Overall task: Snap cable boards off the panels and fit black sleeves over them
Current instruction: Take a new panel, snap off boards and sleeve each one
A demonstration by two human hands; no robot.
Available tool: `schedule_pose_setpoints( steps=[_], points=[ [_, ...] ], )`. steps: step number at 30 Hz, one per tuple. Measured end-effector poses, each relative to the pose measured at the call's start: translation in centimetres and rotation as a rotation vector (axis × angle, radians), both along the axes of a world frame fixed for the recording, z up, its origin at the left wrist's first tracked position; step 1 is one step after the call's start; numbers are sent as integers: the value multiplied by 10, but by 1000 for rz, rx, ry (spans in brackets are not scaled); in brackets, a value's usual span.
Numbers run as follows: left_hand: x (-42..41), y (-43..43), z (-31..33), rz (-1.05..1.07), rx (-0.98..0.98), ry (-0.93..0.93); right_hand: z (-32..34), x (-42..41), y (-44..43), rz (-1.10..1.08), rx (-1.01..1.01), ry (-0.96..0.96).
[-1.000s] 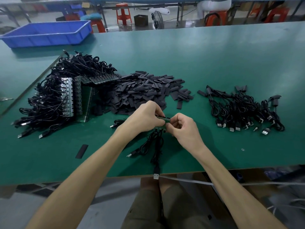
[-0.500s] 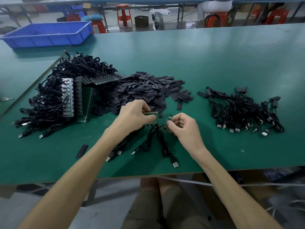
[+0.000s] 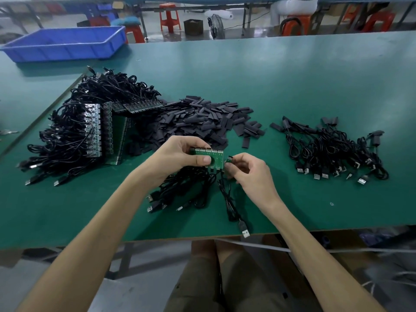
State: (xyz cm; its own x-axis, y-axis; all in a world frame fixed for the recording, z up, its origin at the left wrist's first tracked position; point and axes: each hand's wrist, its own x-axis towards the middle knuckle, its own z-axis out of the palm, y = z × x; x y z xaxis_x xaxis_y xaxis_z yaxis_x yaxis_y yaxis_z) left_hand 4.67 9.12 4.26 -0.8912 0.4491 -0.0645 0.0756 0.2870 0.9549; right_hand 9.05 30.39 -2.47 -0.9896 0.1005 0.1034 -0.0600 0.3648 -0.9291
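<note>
Fingers and thumb of the left hand point(image 3: 177, 157) grip a green panel point(image 3: 213, 156), the thumb flat on its face. Just beside the panel's right edge, the right hand point(image 3: 249, 173) pinches a small cable board point(image 3: 230, 159) between thumb and forefinger. Its black cable point(image 3: 229, 199) trails below the hands to a USB plug point(image 3: 245, 231) at the near edge of the green bench point(image 3: 292, 82). Beyond the hands lies a heap of black sleeves point(image 3: 202, 122). Left of the left hand stand stacked panels point(image 3: 99, 131) amid tangled cables. Right of the right hand lies a pile of sleeved cables point(image 3: 333, 154). Far beyond the left hand sits a blue tray point(image 3: 65, 43).
</note>
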Motion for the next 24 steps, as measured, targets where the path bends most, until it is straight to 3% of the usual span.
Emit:
schedule_pose_setpoints(
  steps=[12, 19, 24],
  points=[
    [-21, -23, 2, 263, -479, 147, -2, 1, 7, -214, -400, 72],
    [-30, -48, 3, 396, -765, 119, -3, -1, 11, -316, -568, 98],
    [-29, -49, 2, 556, -1228, 199, -4, -1, 9, -222, -503, 91]
  ],
)
